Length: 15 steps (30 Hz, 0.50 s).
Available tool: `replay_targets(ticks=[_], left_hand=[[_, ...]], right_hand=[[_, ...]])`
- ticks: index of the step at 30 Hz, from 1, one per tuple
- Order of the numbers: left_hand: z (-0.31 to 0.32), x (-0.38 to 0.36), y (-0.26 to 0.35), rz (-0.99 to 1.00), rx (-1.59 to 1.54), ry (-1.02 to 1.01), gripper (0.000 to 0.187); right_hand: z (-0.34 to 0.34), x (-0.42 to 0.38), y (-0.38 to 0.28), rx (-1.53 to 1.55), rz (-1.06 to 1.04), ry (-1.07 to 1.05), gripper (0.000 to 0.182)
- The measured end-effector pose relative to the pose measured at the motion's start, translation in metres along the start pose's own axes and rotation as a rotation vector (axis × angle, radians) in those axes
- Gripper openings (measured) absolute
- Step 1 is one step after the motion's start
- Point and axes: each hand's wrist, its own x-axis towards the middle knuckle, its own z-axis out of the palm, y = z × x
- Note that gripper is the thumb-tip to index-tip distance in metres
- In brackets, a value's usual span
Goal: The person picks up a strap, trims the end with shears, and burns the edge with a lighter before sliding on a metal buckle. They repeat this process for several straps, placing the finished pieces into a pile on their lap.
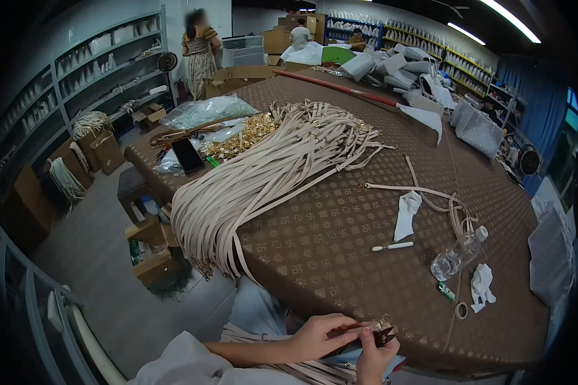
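Observation:
At the table's near edge my left hand (320,336) is closed, pinching the end of a beige strap with a small metal fitting (383,319). Right beside it, my right hand (374,357) is closed around a dark, pointed pair of snips (385,334), its tips close to the fitting. More beige straps (237,334) lie across my lap under the forearms. A big bundle of beige straps (263,167) with metal ends spreads over the table and hangs off its left edge.
On the brown patterned tablecloth (327,256) are gold metal pieces (247,136), a phone (187,156), a plastic bottle (457,255), a tape roll (461,311) and a white marker (392,246). An open carton (153,251) stands on the floor. People (201,51) are farther back.

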Motion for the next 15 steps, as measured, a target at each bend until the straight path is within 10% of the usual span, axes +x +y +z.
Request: replay_targets(ticks=[5, 8, 10, 15], left_hand=[[-0.001, 0.0, -0.014, 0.599, 0.622, 0.158, 0.027], [-0.005, -0.001, -0.008, 0.359, 0.379, 0.038, 0.018], [-0.006, -0.002, -0.005, -0.268, -0.275, -0.139, 0.018], [-0.004, -0.002, -0.012, -0.245, -0.19, -0.16, 0.024]], right_hand=[[0.006, 0.001, -0.002, -0.002, -0.026, 0.059, 0.011], [0.01, 0.004, -0.005, -0.031, -0.04, 0.102, 0.01], [0.013, 0.007, -0.016, -0.315, -0.171, 0.044, 0.007], [0.0, 0.006, 0.006, -0.124, -0.056, 0.052, 0.009]])
